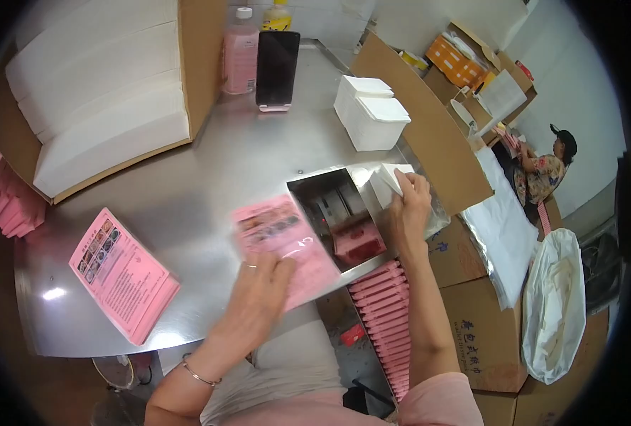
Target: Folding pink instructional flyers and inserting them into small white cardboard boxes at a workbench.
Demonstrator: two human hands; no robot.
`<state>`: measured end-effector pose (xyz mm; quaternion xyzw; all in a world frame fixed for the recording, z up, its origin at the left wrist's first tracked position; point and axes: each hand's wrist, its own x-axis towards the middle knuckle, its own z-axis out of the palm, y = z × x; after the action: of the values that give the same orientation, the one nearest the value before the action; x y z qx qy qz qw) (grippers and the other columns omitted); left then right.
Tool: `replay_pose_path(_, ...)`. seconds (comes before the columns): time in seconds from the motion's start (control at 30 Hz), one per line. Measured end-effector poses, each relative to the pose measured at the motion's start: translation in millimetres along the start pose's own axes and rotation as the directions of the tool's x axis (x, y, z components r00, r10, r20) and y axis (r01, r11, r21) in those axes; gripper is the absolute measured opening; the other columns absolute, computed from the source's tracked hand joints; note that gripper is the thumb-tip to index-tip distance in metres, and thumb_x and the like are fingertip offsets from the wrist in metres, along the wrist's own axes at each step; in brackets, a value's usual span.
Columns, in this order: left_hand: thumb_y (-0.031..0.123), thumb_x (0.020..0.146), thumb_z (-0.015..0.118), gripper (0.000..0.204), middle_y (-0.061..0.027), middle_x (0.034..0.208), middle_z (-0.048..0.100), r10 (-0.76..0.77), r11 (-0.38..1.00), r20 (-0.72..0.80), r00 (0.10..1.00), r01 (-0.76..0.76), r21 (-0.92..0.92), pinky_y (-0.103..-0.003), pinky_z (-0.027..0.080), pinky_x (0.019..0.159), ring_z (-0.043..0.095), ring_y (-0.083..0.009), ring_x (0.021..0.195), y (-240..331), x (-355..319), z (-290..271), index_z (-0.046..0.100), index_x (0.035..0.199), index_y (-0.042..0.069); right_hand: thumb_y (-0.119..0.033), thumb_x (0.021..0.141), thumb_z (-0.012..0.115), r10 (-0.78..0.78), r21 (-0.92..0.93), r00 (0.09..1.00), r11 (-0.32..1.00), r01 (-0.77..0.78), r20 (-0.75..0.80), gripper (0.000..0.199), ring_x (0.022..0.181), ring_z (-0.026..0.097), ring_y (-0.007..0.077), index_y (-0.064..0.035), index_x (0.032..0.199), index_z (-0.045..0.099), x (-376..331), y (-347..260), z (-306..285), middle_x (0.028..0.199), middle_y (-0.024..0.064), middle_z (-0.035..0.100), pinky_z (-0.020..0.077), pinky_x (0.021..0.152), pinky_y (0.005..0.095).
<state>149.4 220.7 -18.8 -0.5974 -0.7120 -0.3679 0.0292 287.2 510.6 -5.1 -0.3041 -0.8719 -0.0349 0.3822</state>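
And here's the pink printed plastic sleeve (314,257), on the steel table (219,177), right up against the near-left side of an open metal box (333,190)! It's a glossy thing, flat and thin, pale pink, with bright glints along its right side and a band of small dark pictures across the far end, its left edge smeared by blur. The left hand (260,282), ring on a finger, lies over its near-left part, fingers bent and close together; whether they pinch it or merely press it, I cannot tell. Across to the right hand (412,201), and it's pinching a white folded tissue wad (384,186) just beyond the box's right side, crisp and plain, clear film crinkled beside it! Inside the box, a pink-and-red patch glows at the near end, print or reflection, hard to say. Over on the left, a neat stack of pink sleeves (122,287) shows the sharper view: rows of little food pictures above lines of dark print. And beyond the box, white tissue blocks (378,121) stand side by side
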Motion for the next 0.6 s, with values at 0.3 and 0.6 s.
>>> replay_pose_path(0.3, 0.039, 0.064, 0.085, 0.081, -0.0303, 0.154, 0.031, -0.218, 0.956, 0.02, 0.976, 0.209, 0.207, -0.069, 0.024, 0.108, 0.033, -0.05, 0.14, 3, 4, -12, 0.055, 0.131, 0.004, -0.012, 0.081, 0.067, -0.516, 0.249, 0.813, 0.853, 0.458, 0.271, 0.041, 0.106, 0.066, 0.0338, -0.0072, 0.122, 0.066, -53, -140, -1, 0.109, 0.0141, 0.064, 0.0279, 0.111, 0.0705)
replay_pose_path(0.6, 0.043, 0.074, 0.076, 0.059, -0.0232, 0.149, 0.039, -0.316, 0.868, -0.006, 0.949, 0.291, 0.403, -0.053, 0.031, 0.1, 0.036, -0.0443, 0.133, 4, -9, -19, 0.065, 0.124, 0.013, -0.013, 0.081, 0.069, -0.17, -0.076, 0.939, 0.977, 0.201, 0.3, 0.039, 0.103, 0.063, 0.0335, -0.0009, 0.118, 0.062, -16, -95, -25, 0.105, 0.0122, 0.065, 0.0437, 0.095, 0.0528)
